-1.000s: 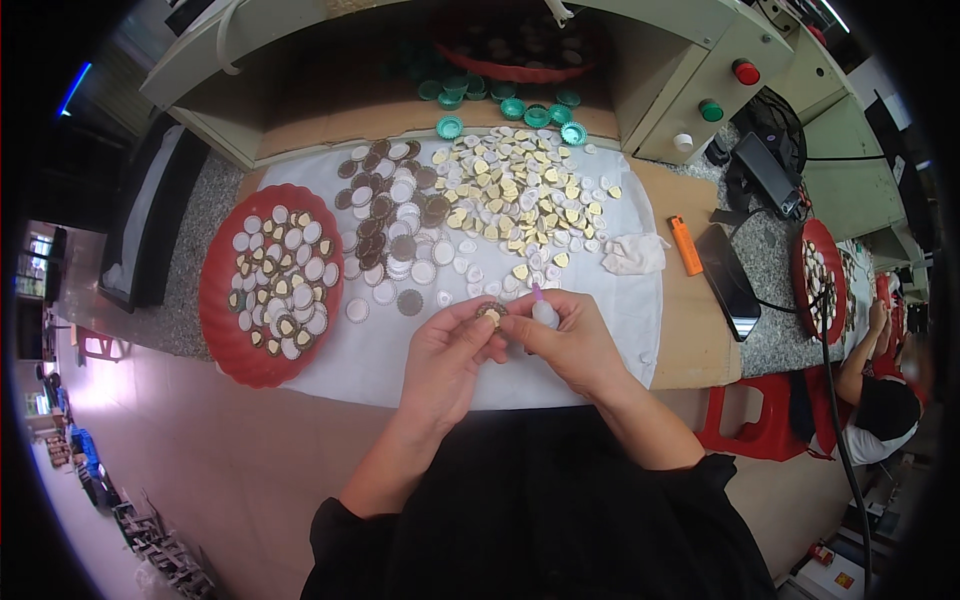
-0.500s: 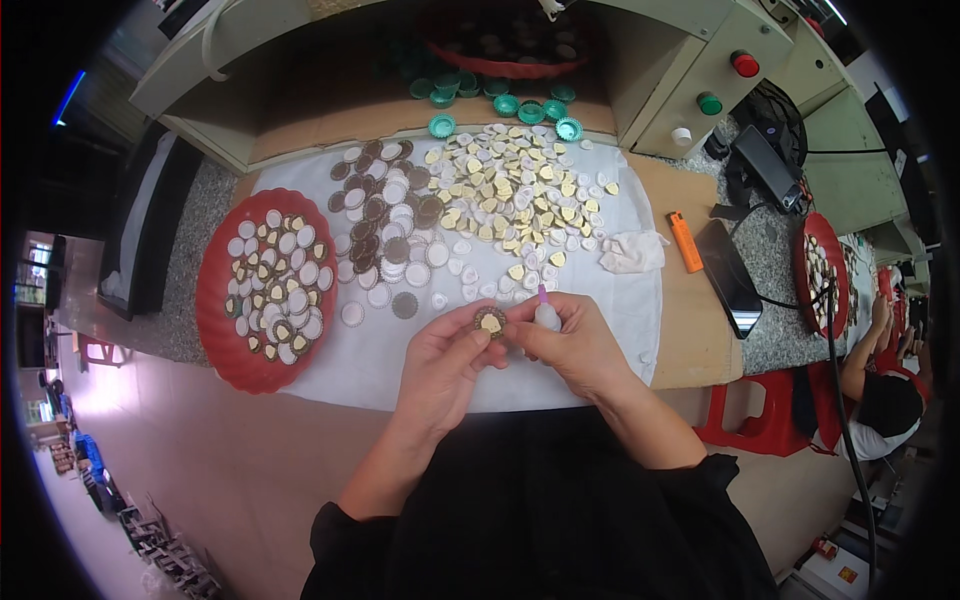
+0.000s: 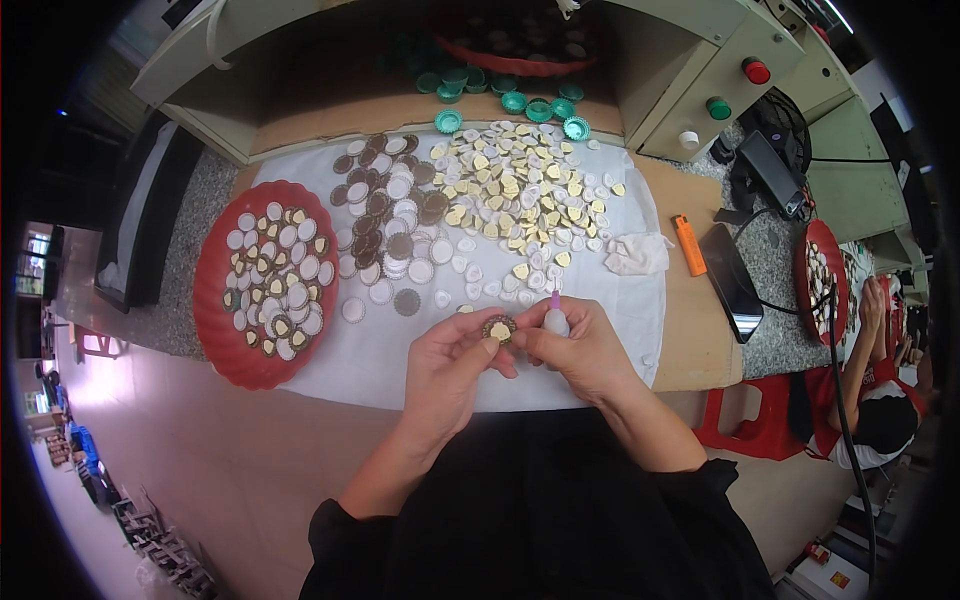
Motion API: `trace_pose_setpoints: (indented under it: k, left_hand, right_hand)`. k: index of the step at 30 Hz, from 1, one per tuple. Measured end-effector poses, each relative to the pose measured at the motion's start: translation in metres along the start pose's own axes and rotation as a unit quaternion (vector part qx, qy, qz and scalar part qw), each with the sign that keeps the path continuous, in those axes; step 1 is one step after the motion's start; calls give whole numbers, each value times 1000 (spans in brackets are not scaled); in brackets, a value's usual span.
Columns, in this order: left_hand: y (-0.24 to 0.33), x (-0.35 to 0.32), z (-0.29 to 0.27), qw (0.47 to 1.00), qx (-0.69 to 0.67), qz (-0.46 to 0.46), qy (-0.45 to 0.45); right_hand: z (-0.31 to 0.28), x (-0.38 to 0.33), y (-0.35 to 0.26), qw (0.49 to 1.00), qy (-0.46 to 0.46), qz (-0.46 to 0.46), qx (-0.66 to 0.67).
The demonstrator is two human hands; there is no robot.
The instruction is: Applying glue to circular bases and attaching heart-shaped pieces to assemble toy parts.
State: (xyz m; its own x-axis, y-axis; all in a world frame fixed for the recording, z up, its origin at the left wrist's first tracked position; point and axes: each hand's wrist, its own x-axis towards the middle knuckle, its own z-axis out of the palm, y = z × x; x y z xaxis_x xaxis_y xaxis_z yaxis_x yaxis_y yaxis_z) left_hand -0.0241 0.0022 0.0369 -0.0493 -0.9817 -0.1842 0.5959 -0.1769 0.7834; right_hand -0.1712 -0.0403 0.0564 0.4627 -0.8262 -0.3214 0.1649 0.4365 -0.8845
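My left hand [image 3: 447,367] pinches a small round scalloped disc [image 3: 498,329] with a gold heart on it, held between thumb and fingers above the white cloth [image 3: 360,355]. My right hand [image 3: 582,350] touches the same disc with its fingertips and grips a small white glue bottle [image 3: 555,318] with a purple tip. Just beyond my hands lie a pile of gold hearts [image 3: 520,195] and a spread of brown and white round discs [image 3: 395,215].
A red tray [image 3: 215,330] of finished discs sits at the left. Green caps [image 3: 510,100] line the back by a grey machine box [image 3: 700,70]. A crumpled tissue [image 3: 637,253], orange lighter [image 3: 689,245] and dark phone [image 3: 732,282] lie right. Another person [image 3: 880,400] sits at far right.
Both hands stay together at the cloth's near edge. The disc has turned face up between my fingers, showing the gold heart; the view shifted slightly.
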Motion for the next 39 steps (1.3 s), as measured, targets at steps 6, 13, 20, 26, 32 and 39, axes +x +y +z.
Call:
trace_pose_setpoints:
  k: [6, 13, 20, 26, 32, 39]
  left_hand:
    - [3, -4, 10, 983, 159, 89, 16]
    - [2, -7, 18, 963, 215, 162, 29]
    - [4, -1, 3, 998, 52, 4, 16]
    - [-4, 0, -3, 998, 51, 19, 15]
    - [-4, -7, -7, 998, 45, 33, 27]
    - [55, -11, -39, 910, 260, 197, 256]
  right_hand:
    - [-5, 2, 5, 1000, -3, -1, 25]
    - [-6, 2, 6, 998, -8, -3, 60]
    - [1, -1, 2, 998, 9, -34, -56]
    - [9, 0, 10, 988, 28, -71, -135]
    - [15, -1, 13, 989, 48, -48, -132]
    - [-1, 3, -3, 996, 77, 8, -44]
